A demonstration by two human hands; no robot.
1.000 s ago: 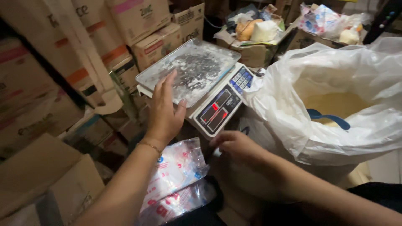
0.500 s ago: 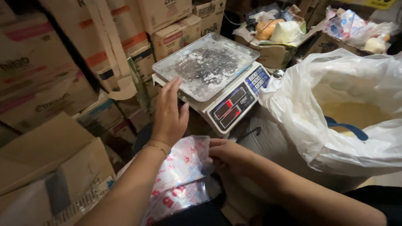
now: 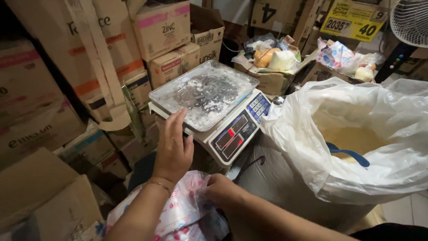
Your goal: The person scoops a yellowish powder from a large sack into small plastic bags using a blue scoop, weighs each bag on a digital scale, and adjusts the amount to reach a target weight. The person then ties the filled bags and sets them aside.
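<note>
Down low in the middle of the frame, a left hand (image 3: 173, 149), flat and open, fingers up against the near edge of the scale (image 3: 232, 134), maybe to steady it. Right hand (image 3: 219, 189) just beside it, lower, fingers pinched shut on the top of a stack of clear plastic bags with red and blue print (image 3: 178, 214), likely to pull one loose. Bags at the bottom of the frame, close to the body, easy to grab.

On the scale, a shiny metal tray (image 3: 203, 91) dusted with white powder, nothing big on it. Red lit numbers on the front, facing the hands for easy reading.

At the right, a big white sack (image 3: 356, 134) with its mouth rolled wide open, pale yellow grain or powder (image 3: 352, 138) inside, and a blue scoop handle (image 3: 347, 154) poking out, ready to reach.

No real worktop here; scale up on boxes. All around, cardboard boxes (image 3: 162, 29) piled high at the left and top. A fan (image 3: 408, 20) in the upper right corner. Pale floor tiles (image 3: 412, 209) at the lower right. Dim, crowded storeroom.
</note>
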